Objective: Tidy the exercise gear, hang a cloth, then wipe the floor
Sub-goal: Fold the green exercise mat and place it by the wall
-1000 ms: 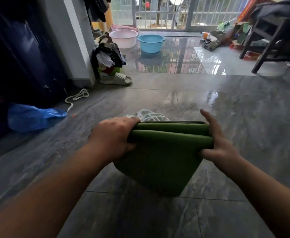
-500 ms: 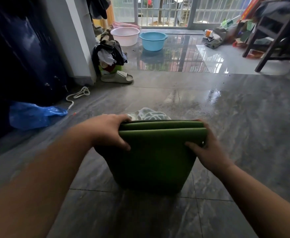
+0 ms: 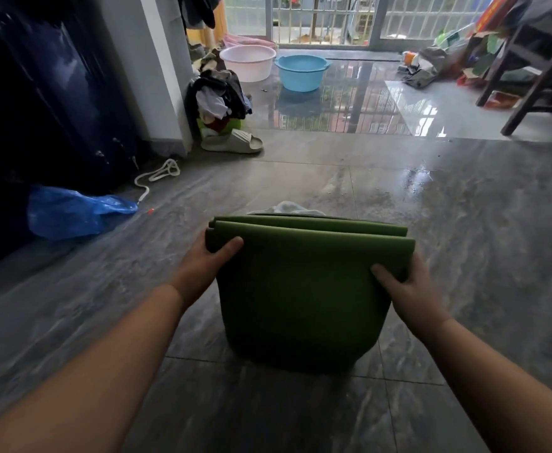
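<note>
A folded green exercise mat [image 3: 304, 289] hangs in front of me above the grey tiled floor, its layered top edge facing away. My left hand [image 3: 207, 266] grips its left side, thumb on the near face. My right hand [image 3: 405, 289] grips its right side the same way. A pale crumpled cloth [image 3: 287, 207] lies on the floor just beyond the mat, mostly hidden behind it.
A blue plastic bag [image 3: 72, 210] and a white cord [image 3: 157, 174] lie at the left by a dark cabinet. A clothes pile [image 3: 217, 99], a sandal [image 3: 234, 142], a pink basin [image 3: 248, 62] and a blue basin [image 3: 301, 71] stand ahead. A wooden chair [image 3: 536, 63] is far right.
Both hands slid from the mat's top edge down to its sides, thumbs now on the near face. The mat stays folded and held up.
</note>
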The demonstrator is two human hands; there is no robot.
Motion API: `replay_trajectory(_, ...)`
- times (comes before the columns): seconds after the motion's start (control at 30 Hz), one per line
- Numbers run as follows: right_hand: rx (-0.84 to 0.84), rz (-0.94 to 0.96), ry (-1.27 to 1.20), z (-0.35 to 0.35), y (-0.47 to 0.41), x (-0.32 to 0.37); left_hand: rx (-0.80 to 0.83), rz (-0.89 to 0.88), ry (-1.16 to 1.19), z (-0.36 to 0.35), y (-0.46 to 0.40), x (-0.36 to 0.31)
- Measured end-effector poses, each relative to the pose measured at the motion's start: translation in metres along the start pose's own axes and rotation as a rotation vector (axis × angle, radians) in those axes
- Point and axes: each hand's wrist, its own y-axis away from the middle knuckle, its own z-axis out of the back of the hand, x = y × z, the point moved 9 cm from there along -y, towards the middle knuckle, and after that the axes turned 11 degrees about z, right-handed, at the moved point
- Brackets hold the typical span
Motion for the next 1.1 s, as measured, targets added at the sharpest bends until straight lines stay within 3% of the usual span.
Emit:
replay_trajectory(0.07, -0.03, 0.023, 0.007, 0.001, 0.005, 0.004, -0.045, -0.042, 0.007, -0.001, 0.007, -0.007)
replay_trajectory(0.2, -0.135, 0.136, 0.144, 0.025, 0.019, 0.016, -0.092, -0.321, -0.08, -0.003, 0.028, -0.039)
replay_trajectory(0.3, -0.179, 0.167, 0.158, 0.035, 0.018, 0.019, -0.124, -0.392, -0.118, -0.004, 0.032, -0.045)
replay_trajectory(0.63, -0.156, 0.007, 0.223, 0.033, 0.019, -0.013, -0.165, -0.187, -0.135, -0.017, 0.001, 0.01)
replay_trajectory(0.83, -0.182, -0.072, 0.2, 0.047, 0.019, 0.022, -0.157, -0.155, -0.135, -0.021, 0.019, -0.035)
replay_trajectory(1.1, -0.169, -0.29, 0.176, 0.083, 0.038, 0.144, -0.179, -0.011, -0.157, -0.022, 0.107, -0.145)
